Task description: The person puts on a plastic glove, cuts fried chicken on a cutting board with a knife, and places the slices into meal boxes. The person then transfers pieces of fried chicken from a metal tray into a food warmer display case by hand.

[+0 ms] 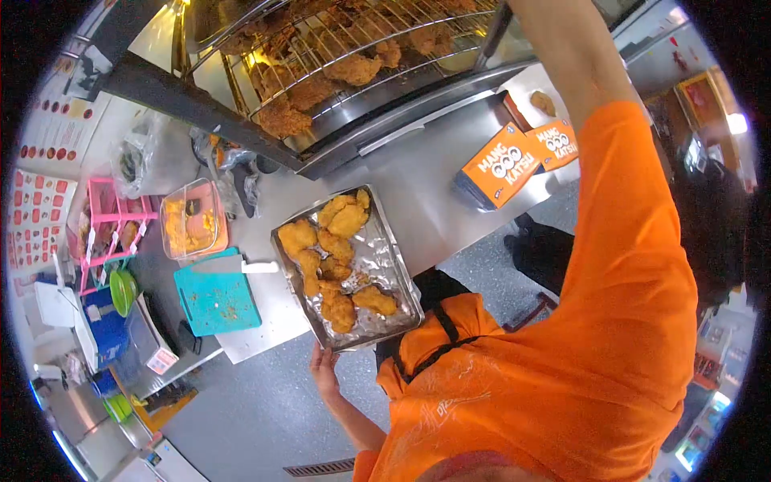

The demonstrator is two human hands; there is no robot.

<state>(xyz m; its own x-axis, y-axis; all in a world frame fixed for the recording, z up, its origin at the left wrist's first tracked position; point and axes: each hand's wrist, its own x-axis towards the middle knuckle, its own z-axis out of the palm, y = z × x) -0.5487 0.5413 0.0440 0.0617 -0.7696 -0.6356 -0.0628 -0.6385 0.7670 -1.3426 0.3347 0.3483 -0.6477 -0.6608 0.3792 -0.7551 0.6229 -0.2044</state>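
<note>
My left hand is at the near corner of a rectangular metal tray, its fingers curled against the rim. Several pieces of golden fried chicken lie in the tray, mostly along its left and far sides. The tray rests partly on the steel counter, its near edge close to my orange apron. My right arm reaches up past the top edge of the picture, beside the glass display warmer; the hand itself is out of frame. Inside the warmer, more fried chicken sits on wire racks.
On the counter are a teal cutting board with crumbs, a white-handled knife and a plastic container with yellow-orange pieces. Tongs lie behind them. Orange printed boxes stand at the right. A pink rack is far left.
</note>
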